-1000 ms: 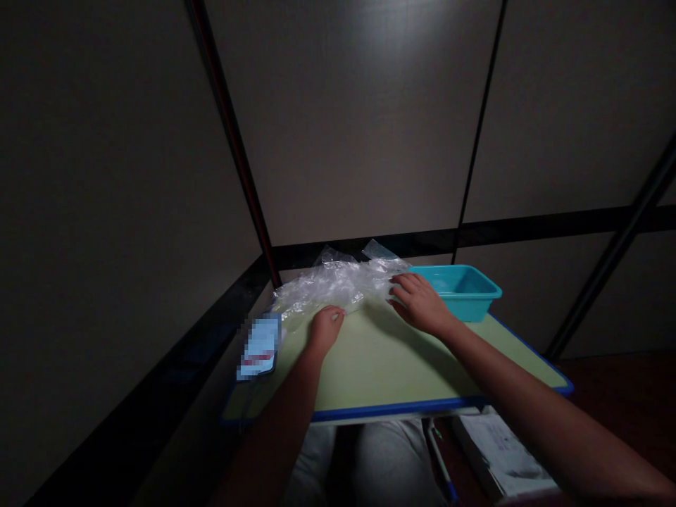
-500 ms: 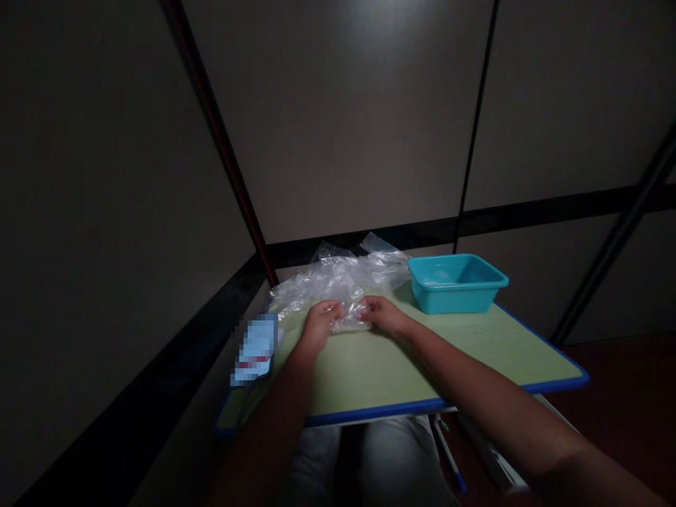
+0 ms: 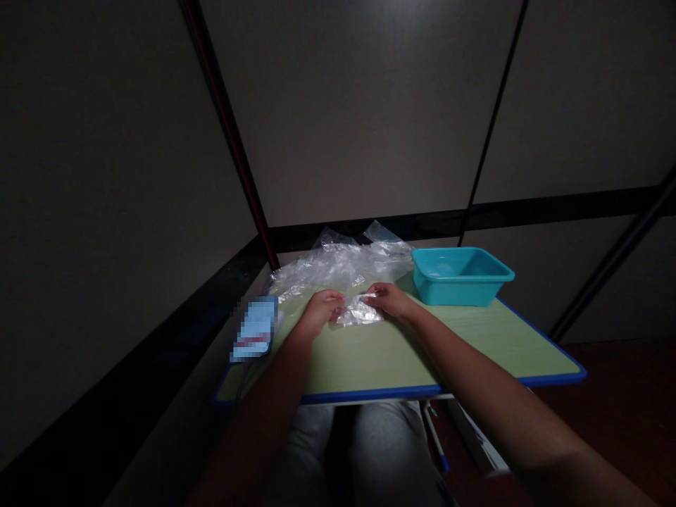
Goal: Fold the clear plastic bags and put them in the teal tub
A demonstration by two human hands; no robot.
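Observation:
Between my two hands is a small clear plastic bag (image 3: 360, 312), crinkled and shiny, just above or on the table. My left hand (image 3: 323, 310) pinches its left side, fingers closed. On the opposite side, my right hand (image 3: 388, 298) grips the bag's upper right edge between thumb and fingers. Just beyond my hands lies a loose heap of clear plastic bags (image 3: 338, 262), spread across the back of the table. Whether anything is inside the held bag I cannot tell.
A turquoise plastic basin (image 3: 459, 290) stands on the back right of the light green, blue-edged table (image 3: 370, 362). At the left edge lies a phone-like object (image 3: 256, 329) with a blurred screen. Dark panelled walls (image 3: 359, 141) rise behind and to the left.
My hands have moved slightly apart, and the bag between them is spread wider and flatter. The whole view has shifted a little; the heap and basin stay in place.

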